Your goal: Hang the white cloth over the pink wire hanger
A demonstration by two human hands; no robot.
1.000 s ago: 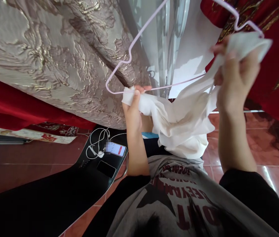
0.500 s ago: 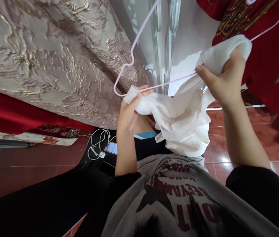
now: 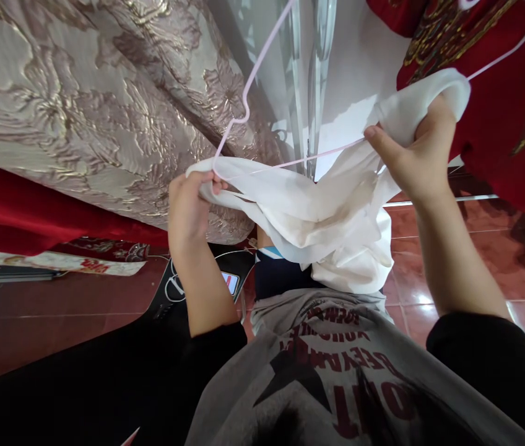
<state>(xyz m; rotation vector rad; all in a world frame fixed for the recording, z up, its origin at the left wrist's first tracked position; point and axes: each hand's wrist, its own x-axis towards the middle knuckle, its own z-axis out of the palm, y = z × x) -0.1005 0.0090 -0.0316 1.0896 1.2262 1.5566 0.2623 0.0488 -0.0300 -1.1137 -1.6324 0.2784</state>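
A white cloth garment hangs stretched between my two hands above my lap. A thin pink clothes hanger runs across it, its far end in front of red fabric at upper right. My left hand is closed on the garment's left edge, right at the hanger's lower left corner. With its fingers partly hidden inside a folded white band, my right hand grips the garment around the hanger's right part. The lower part of the cloth lies bunched against my shirt.
Pale embossed curtain-like fabric fills the upper left. Red cloth with gold trim hangs at right. A lit phone and a white cable lie on a black surface at left. Chrome poles stand behind the hanger.
My left hand has moved left, pulling the garment's left edge outward to the hanger's corner and spreading the cloth wider. My right hand has barely shifted. More of the phone's surroundings are covered.
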